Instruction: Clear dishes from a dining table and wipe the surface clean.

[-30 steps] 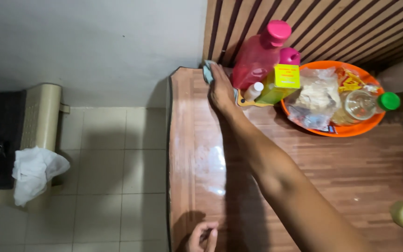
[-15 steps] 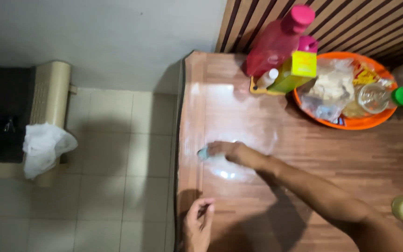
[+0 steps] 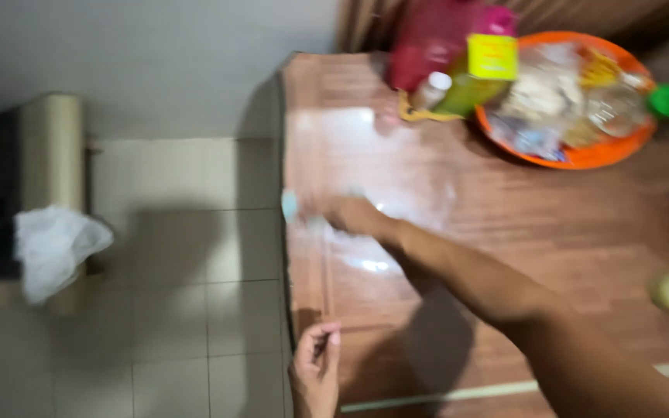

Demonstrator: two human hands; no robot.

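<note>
My right hand (image 3: 346, 214) presses a small pale blue cloth (image 3: 290, 206) onto the wooden table (image 3: 520, 224), at its left edge. The cloth sticks out past the fingers, over the edge. A wet, shiny patch (image 3: 373, 186) spreads on the tabletop around the hand. My left hand (image 3: 315, 370) is at the near left edge of the table, its fingers curled and nothing visible in them. The frame is motion-blurred.
An orange bowl (image 3: 582, 155) of packets stands at the far right, with a green-capped jar (image 3: 663, 101) in it. Next to it are pink bottles (image 3: 435, 46) and a yellow-green box (image 3: 478, 70). A white bag (image 3: 52, 244) hangs on a beige bin over the tiled floor.
My right hand swept the cloth from the far corner by the bottles back toward me, then left to the table's edge. The view shifted and blurred.
</note>
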